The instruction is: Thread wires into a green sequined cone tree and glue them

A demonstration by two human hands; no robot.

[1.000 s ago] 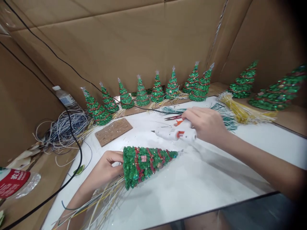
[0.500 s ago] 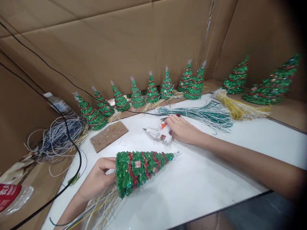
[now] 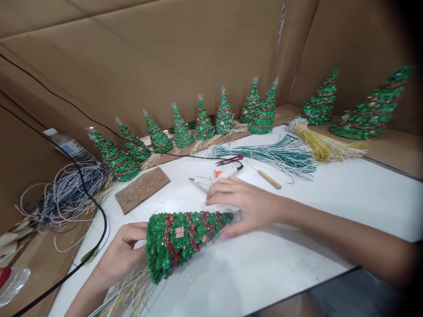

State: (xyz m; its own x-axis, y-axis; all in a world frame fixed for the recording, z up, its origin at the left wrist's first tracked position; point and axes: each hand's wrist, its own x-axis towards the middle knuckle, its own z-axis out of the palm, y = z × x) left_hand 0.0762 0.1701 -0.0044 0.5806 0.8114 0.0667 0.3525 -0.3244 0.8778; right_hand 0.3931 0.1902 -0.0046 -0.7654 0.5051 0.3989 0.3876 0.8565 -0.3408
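Note:
A green glittery cone tree (image 3: 180, 240) with red garland lies on its side above the white table (image 3: 297, 246), its tip pointing right. My left hand (image 3: 120, 255) grips its wide base, where pale wires (image 3: 132, 293) trail out. My right hand (image 3: 244, 207) closes thumb and fingers around the tree's tip. The white glue gun (image 3: 211, 178) lies on the table just behind my right hand, untouched.
Red-handled snips (image 3: 229, 160) and a wooden-handled awl (image 3: 267, 179) lie beyond the glue gun. Bundles of green wires (image 3: 274, 154) and yellow wires (image 3: 324, 147) sit far right. Several finished trees (image 3: 203, 125) line the cardboard wall. A brown board (image 3: 142, 190) and cable coils (image 3: 62, 191) lie left.
My right hand set the glue gun down on the table, then came back and took hold of the tree's tip. The left hand kept holding the base.

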